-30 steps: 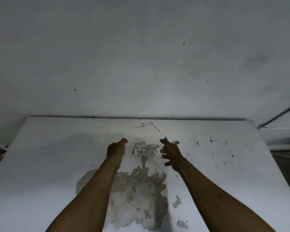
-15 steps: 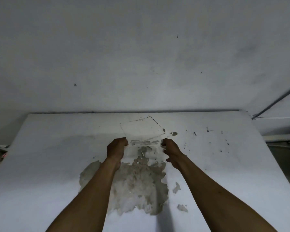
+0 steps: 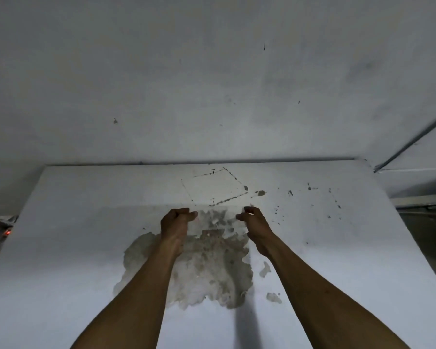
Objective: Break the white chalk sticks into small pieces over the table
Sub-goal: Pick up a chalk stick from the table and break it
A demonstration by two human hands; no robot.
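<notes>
Head view: left hand (image 3: 176, 222) and right hand (image 3: 256, 226) curled, apart over stained table (image 3: 61, 248), contents unclear.

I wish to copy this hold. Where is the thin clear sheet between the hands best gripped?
Probably at its two side edges, pinched from left and right: the thin clear sheet looks flimsy, and the left hand and right hand hold it spread that way.

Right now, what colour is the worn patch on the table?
The patch is mottled grey-brown; head view.
</notes>
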